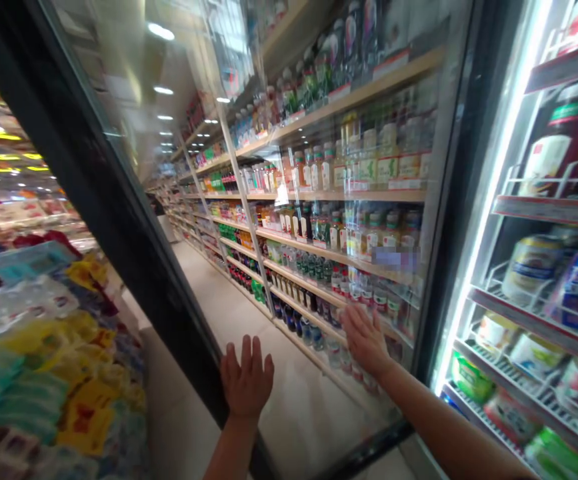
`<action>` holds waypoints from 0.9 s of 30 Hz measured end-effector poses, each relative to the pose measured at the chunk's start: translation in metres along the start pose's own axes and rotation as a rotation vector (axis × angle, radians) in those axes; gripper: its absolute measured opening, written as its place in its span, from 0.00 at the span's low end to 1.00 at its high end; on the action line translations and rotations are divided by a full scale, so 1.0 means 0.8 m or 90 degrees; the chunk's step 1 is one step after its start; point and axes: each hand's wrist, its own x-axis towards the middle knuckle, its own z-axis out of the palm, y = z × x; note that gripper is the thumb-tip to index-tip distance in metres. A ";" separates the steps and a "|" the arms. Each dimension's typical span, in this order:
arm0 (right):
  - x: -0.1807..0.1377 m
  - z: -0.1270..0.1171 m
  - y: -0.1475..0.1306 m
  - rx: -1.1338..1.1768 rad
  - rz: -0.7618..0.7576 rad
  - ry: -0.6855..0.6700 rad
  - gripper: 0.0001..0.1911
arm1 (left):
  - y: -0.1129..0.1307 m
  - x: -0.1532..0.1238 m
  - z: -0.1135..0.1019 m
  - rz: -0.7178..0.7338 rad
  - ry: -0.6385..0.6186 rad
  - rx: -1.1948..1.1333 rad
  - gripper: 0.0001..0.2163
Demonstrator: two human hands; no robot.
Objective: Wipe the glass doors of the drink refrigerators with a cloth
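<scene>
A glass door [299,373] with a dark frame [161,280] stands swung open from a lit cooler and fills the middle of the view. My left hand [247,381] is spread near the door's left frame edge, its palm toward the glass and its fingers pointing up. Farther right, my right hand [366,339] is held flat against or just before the pane, its fingers stretched out and slightly blurred. Neither hand has anything in it. Whether the palms press on the glass cannot be made out.
At right, the cooler's wire shelves [543,320] carry bottles, cans and packs. Rows of bottles on long wooden shelves [329,197] appear in the pane, along an aisle floor [196,267]. Yellow and green bagged goods [59,360] are piled at left.
</scene>
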 end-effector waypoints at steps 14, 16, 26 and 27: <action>0.043 -0.019 0.122 0.084 0.562 0.275 0.36 | -0.002 0.004 0.001 0.013 0.005 0.030 0.33; 0.072 -0.029 0.119 0.063 0.515 0.281 0.35 | -0.003 0.003 0.001 0.013 0.006 0.036 0.33; 0.140 -0.052 0.070 0.010 0.300 0.168 0.32 | -0.011 -0.001 0.007 0.015 0.008 0.046 0.34; 0.151 -0.055 0.075 0.013 0.339 0.200 0.33 | -0.012 -0.002 0.008 0.012 0.010 0.044 0.34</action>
